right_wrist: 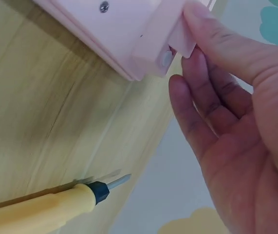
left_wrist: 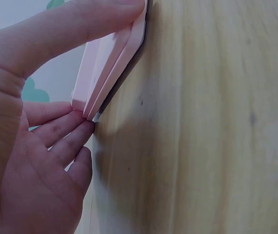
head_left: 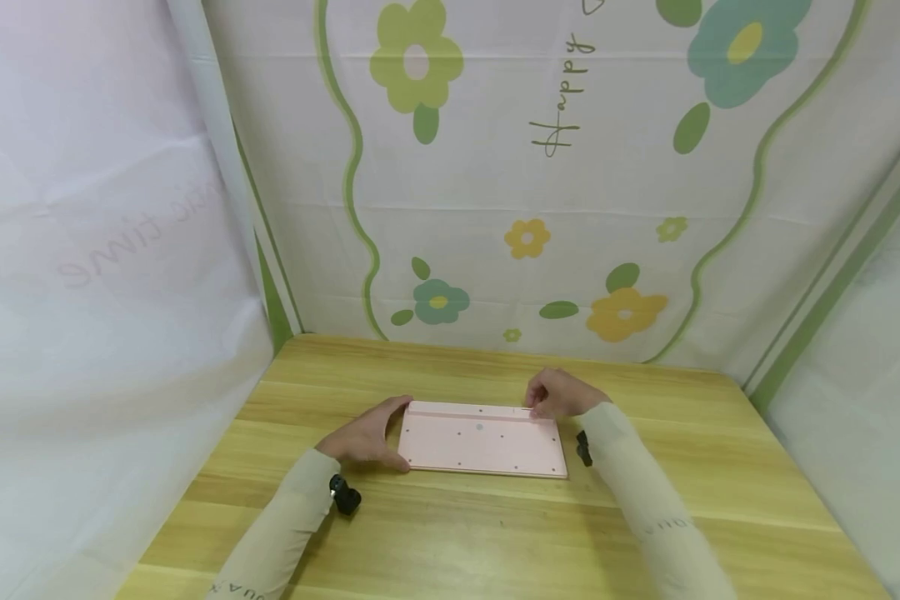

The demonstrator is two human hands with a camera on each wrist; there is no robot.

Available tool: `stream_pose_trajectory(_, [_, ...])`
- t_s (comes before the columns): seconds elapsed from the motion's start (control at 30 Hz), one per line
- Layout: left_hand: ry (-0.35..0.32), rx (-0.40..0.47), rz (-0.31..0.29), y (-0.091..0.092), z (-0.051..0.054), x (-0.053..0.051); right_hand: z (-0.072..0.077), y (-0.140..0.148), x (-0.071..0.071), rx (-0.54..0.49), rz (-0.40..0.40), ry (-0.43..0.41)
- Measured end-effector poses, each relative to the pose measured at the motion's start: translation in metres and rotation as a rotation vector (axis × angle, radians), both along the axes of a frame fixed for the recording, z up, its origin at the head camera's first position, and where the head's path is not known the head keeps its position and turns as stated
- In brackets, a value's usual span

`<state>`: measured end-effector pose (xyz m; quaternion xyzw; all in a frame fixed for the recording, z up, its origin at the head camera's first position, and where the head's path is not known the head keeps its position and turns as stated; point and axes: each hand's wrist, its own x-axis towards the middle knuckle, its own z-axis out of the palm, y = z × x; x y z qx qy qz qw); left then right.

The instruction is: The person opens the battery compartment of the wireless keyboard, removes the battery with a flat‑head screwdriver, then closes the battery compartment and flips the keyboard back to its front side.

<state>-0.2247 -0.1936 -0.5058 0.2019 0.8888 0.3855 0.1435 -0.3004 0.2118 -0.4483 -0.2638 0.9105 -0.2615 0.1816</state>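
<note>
While the pink panel (head_left: 486, 448) lies screws-up on the table (head_left: 450, 533), the left hand (head_left: 363, 433) grips its left end, the right hand (head_left: 564, 393) pinches a pink flap (right_wrist: 183, 40) at its far edge, and a yellow screwdriver (right_wrist: 51, 210) lies past its right end.

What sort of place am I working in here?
Probably a small curtained-off work booth: a flowered sheet hangs behind the wooden table, white cloth closes one side, and a yellow screwdriver lies near the pink board.

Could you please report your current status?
Left hand holds pink device at left end. Right hand pinches flap at far edge. Yellow screwdriver lies apart; nothing seems blocking.
</note>
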Motion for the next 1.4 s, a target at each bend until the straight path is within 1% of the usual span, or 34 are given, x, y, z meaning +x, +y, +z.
stream_pose_trajectory(0.13, [0.001,0.007,-0.004,-0.001,-0.001,0.000,-0.001,0.006,0.002,-0.037,0.038,0.029])
stream_pose_trajectory(0.23, [0.000,0.009,-0.002,-0.001,-0.001,0.001,-0.002,0.008,0.005,-0.054,0.050,0.056])
stream_pose_trajectory(0.33, [-0.002,0.013,0.000,0.000,0.000,0.001,-0.004,0.008,0.009,-0.066,0.044,0.091])
stream_pose_trajectory(0.4, [-0.004,0.014,0.001,0.000,-0.001,0.001,-0.007,0.008,0.011,-0.059,0.047,0.130])
stream_pose_trajectory(0.53, [0.003,0.015,0.000,-0.001,-0.002,0.000,-0.008,0.006,0.013,-0.042,0.038,0.172])
stream_pose_trajectory(0.7, [-0.003,0.025,-0.002,-0.001,-0.003,0.000,-0.010,0.006,0.013,-0.046,0.013,0.151])
stream_pose_trajectory(0.87, [-0.002,0.020,0.000,0.000,-0.003,0.001,-0.009,0.012,0.010,-0.057,0.008,0.155])
stream_pose_trajectory(0.97, [-0.007,0.022,0.003,0.000,-0.002,0.001,-0.009,0.017,0.006,-0.041,-0.007,0.172])
stream_pose_trajectory(1.13, [-0.016,0.025,0.006,0.000,-0.003,0.000,-0.008,0.024,0.000,-0.023,-0.032,0.171])
stream_pose_trajectory(1.27, [-0.012,0.022,0.006,0.000,-0.004,-0.001,-0.009,0.026,-0.005,-0.006,-0.025,0.211])
stream_pose_trajectory(1.4, [-0.005,0.019,0.000,0.000,-0.004,-0.001,-0.014,0.029,-0.010,0.011,-0.031,0.244])
